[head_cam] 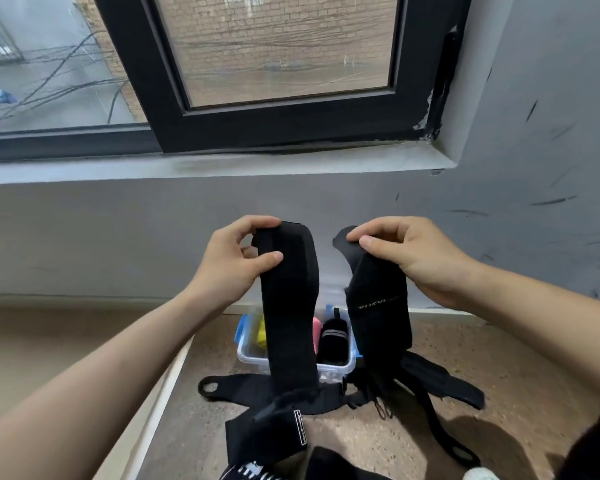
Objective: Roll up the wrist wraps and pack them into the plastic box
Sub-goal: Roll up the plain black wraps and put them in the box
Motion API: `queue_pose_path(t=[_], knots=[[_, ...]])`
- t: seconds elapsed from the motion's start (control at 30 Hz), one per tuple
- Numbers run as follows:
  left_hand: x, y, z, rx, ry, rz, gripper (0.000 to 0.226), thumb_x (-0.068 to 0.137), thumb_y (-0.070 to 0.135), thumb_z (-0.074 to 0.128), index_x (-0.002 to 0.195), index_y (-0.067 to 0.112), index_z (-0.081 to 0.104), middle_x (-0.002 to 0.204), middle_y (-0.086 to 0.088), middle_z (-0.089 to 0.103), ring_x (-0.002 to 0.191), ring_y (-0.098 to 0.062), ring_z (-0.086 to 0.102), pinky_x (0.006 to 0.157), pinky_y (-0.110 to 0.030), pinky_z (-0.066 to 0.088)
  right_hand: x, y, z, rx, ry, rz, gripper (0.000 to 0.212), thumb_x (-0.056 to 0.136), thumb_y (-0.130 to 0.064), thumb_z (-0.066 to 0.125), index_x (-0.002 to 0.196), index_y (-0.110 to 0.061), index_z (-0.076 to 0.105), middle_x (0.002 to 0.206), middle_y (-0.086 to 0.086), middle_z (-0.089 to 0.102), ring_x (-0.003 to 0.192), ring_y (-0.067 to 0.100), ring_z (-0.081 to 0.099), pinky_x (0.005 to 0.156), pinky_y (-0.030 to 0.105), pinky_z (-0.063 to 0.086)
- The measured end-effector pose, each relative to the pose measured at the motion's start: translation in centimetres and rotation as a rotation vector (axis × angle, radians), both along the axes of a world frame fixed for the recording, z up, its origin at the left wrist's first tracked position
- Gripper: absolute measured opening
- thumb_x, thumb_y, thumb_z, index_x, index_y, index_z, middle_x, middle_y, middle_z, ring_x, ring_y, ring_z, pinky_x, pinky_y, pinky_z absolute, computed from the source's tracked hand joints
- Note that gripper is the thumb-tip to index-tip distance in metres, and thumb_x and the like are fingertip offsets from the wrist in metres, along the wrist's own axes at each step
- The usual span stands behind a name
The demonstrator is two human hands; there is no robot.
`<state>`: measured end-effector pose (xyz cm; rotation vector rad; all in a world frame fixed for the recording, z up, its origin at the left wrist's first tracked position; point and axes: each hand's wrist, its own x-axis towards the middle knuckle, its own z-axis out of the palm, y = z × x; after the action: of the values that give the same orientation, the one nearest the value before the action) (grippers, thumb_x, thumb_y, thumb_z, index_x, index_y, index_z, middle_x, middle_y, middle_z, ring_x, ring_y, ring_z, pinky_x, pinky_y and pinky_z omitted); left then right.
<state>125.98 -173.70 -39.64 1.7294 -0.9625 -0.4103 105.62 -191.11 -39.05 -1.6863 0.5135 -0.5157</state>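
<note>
My left hand (236, 261) pinches the top end of a long black wrist wrap (288, 323) that hangs down to the floor. In my right hand (402, 254) is the top of a second black wrist wrap (378, 306), gripped between thumb and fingers, its lower part folded and hanging. Both are held up in front of the grey wall. Below them on the floor stands a clear plastic box (333, 370) with blue clips. Inside it I see a rolled black wrap (333, 341), something pink and something yellow, partly hidden by the hanging wraps.
More black wraps with thumb loops (222, 388) lie spread on the speckled floor in front of the box. A pale ledge (160, 393) runs along the left. A window with a dark frame (291, 119) sits above the grey wall. Shoes show at the bottom edge.
</note>
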Motion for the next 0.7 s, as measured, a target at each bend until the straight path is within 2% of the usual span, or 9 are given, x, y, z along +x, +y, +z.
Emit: queue_pose_path(t=[0.17, 0.33, 0.43, 0.47, 0.53, 0.63, 0.7], knots=[[-0.7, -0.5, -0.6, -0.065, 0.031, 0.036, 0.028, 0.094, -0.001, 0.067, 0.108, 0.021, 0.077, 0.103, 0.003, 0.079, 0.092, -0.023, 0.074, 0.092, -0.038, 0.061, 0.6, 2.0, -0.2, 0.004, -0.035, 0.011, 0.018, 0.094, 0.0, 0.066, 0.1, -0.012, 0.078, 0.098, -0.001, 0.078, 0.083, 0.009, 0.067, 0.077, 0.015, 0.054], [-2.0, -0.8, -0.5, -0.118, 0.153, 0.022, 0.029, 0.095, -0.005, 0.065, 0.111, 0.016, 0.076, 0.106, 0.0, 0.078, 0.09, -0.019, 0.075, 0.087, -0.036, 0.063, 0.9, 3.9, -0.2, -0.111, -0.078, 0.045, 0.02, 0.092, 0.001, 0.068, 0.101, -0.016, 0.074, 0.1, 0.005, 0.069, 0.053, 0.007, 0.054, 0.06, 0.019, 0.048], [-2.5, -1.0, -0.4, -0.157, 0.256, -0.007, 0.03, 0.096, -0.007, 0.062, 0.114, 0.013, 0.074, 0.111, -0.005, 0.076, 0.099, -0.021, 0.075, 0.085, -0.037, 0.062, 1.5, 4.2, -0.8, -0.118, -0.112, 0.029, 0.019, 0.092, 0.005, 0.066, 0.099, -0.012, 0.07, 0.086, 0.008, 0.062, 0.053, 0.016, 0.046, 0.062, 0.033, 0.044], [-2.7, -1.0, -0.4, -0.164, 0.28, -0.017, 0.03, 0.096, -0.007, 0.061, 0.114, 0.013, 0.074, 0.111, -0.006, 0.076, 0.1, -0.021, 0.075, 0.085, -0.036, 0.062, 1.7, 4.2, -1.1, -0.113, -0.121, 0.015, 0.018, 0.092, 0.007, 0.066, 0.098, -0.009, 0.069, 0.076, 0.0, 0.059, 0.053, 0.013, 0.042, 0.063, 0.035, 0.042], [-3.1, -1.2, -0.3, -0.169, 0.313, -0.031, 0.03, 0.096, -0.008, 0.061, 0.114, 0.012, 0.074, 0.111, -0.008, 0.076, 0.098, -0.019, 0.075, 0.082, -0.033, 0.062, 1.9, 4.0, -1.6, -0.109, -0.128, -0.01, 0.017, 0.091, 0.01, 0.065, 0.097, -0.005, 0.067, 0.062, -0.018, 0.053, 0.051, 0.007, 0.039, 0.063, 0.033, 0.04], [-3.5, -1.2, -0.3, -0.173, 0.344, -0.041, 0.03, 0.096, -0.008, 0.06, 0.114, 0.012, 0.074, 0.109, -0.009, 0.076, 0.094, -0.017, 0.075, 0.079, -0.029, 0.061, 2.0, 3.9, -1.7, -0.127, -0.146, -0.033, 0.019, 0.09, 0.011, 0.066, 0.093, -0.008, 0.068, 0.061, -0.021, 0.053, 0.052, 0.006, 0.04, 0.061, 0.028, 0.041], [-3.8, -1.2, -0.3, -0.178, 0.366, -0.046, 0.03, 0.096, -0.008, 0.06, 0.114, 0.012, 0.073, 0.107, -0.009, 0.077, 0.092, -0.016, 0.074, 0.079, -0.028, 0.06, 2.1, 3.8, -1.6, -0.159, -0.152, -0.044, 0.022, 0.089, 0.01, 0.067, 0.092, -0.012, 0.068, 0.062, -0.021, 0.054, 0.053, 0.004, 0.041, 0.059, 0.02, 0.04]])
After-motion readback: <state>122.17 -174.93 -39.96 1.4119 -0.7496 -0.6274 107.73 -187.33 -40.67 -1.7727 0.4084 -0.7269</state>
